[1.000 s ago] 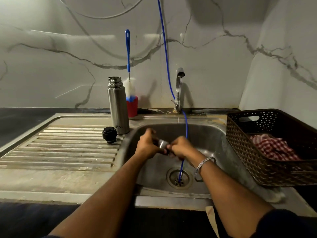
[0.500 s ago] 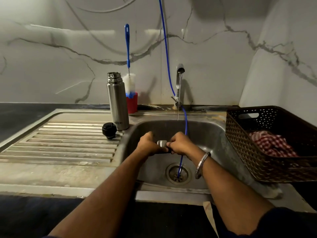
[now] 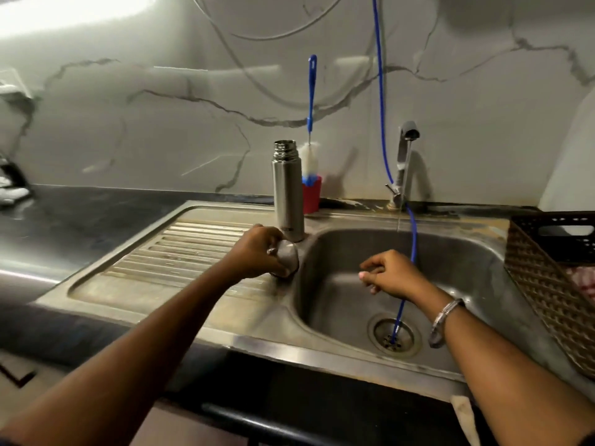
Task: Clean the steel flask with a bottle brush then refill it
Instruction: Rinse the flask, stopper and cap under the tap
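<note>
Sink (image 3: 467, 252) basin, tap trickling. Steel flask (image 3: 287, 191) upright, uncapped, on drainer at basin's corner: rigid, slick when wet, grip mid-body. Left hand (image 3: 257, 252) holds steel cup (image 3: 287, 257) by flask; right hand (image 3: 386, 275) loosely curled, empty. Brush (image 3: 310, 123) behind flask.

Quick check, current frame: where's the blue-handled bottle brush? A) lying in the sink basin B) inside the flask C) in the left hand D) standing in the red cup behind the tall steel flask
D: the blue-handled bottle brush stands upright in the red cup behind the tall steel flask; neither the left hand nor the right hand touches it.
</note>
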